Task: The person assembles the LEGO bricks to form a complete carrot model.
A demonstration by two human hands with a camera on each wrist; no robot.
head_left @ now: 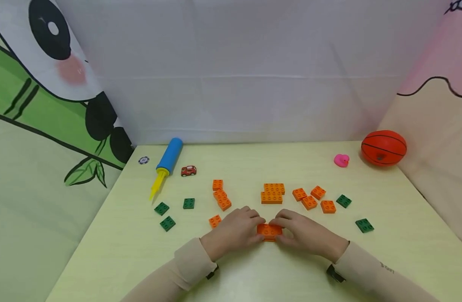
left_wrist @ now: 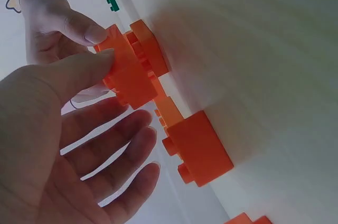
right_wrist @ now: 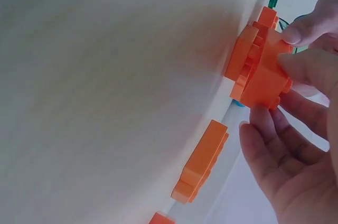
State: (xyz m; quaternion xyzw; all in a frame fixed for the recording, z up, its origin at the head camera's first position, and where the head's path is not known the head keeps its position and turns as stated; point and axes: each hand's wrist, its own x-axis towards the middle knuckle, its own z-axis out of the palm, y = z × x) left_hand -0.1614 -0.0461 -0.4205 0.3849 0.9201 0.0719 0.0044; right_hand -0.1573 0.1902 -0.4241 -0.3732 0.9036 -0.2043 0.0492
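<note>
Lower centre of the head view, left hand [head_left: 236,228] and right hand [head_left: 304,233] both grasping 1 orange brick [head_left: 269,230], and I'm watching from afar!
They pinch it, 1 at each end, over a lower orange brick [left_wrist: 153,52]; studs show between the 2 in my wrist views. Near the frame's middle lie 2 more orange blocks [head_left: 271,198], 3 green bricks [head_left: 168,223] sit left of centre, and a red ball [head_left: 383,147] holds the right side.

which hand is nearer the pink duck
Right. The right hand, on the right end of an orange brick, is left of the pink duck and closer to the camera. The left hand, at the brick's left end, is farther left.
</note>
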